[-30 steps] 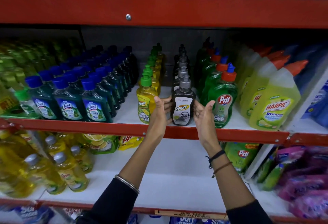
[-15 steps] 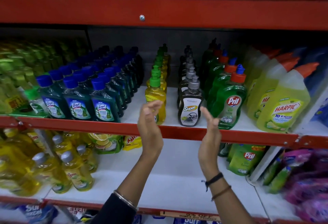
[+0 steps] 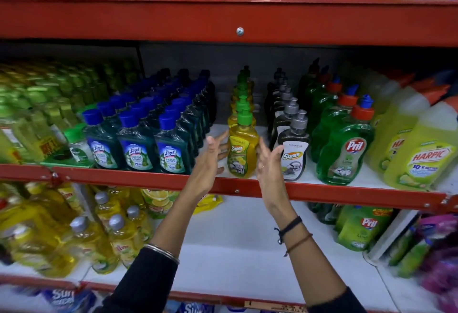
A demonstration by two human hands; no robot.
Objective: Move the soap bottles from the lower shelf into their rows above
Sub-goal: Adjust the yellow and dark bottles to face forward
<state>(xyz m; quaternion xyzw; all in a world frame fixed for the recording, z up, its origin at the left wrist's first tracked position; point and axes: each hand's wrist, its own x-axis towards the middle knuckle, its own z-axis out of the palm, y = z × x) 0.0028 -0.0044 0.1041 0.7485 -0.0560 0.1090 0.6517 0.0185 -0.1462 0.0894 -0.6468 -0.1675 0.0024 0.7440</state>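
Observation:
A yellow Super soap bottle (image 3: pixel 241 149) with a green pump stands at the front of its row on the middle shelf (image 3: pixel 148 180). A dark Super soap bottle (image 3: pixel 293 150) with a grey pump heads the row to its right. My left hand (image 3: pixel 210 161) is raised just left of the yellow bottle, fingers spread, holding nothing. My right hand (image 3: pixel 269 166) is raised between the yellow and dark bottles, fingers apart, holding nothing. Both hands flank the yellow bottle; whether they touch it is unclear. On the lower shelf (image 3: pixel 235 245), the white patch beneath my arms carries no bottles.
Blue-capped Lizol bottles (image 3: pixel 137 144) fill rows to the left; green Pril bottles (image 3: pixel 343 149) and yellow Harpic bottles (image 3: pixel 418 161) stand to the right. Yellow bottles (image 3: pixel 116 238) and Pril pouches (image 3: pixel 363 228) sit on the lower shelf. A red shelf beam (image 3: pixel 223 21) runs overhead.
My hands left the dark bottle, drew back, and shifted left to flank the yellow bottle. The view has panned left.

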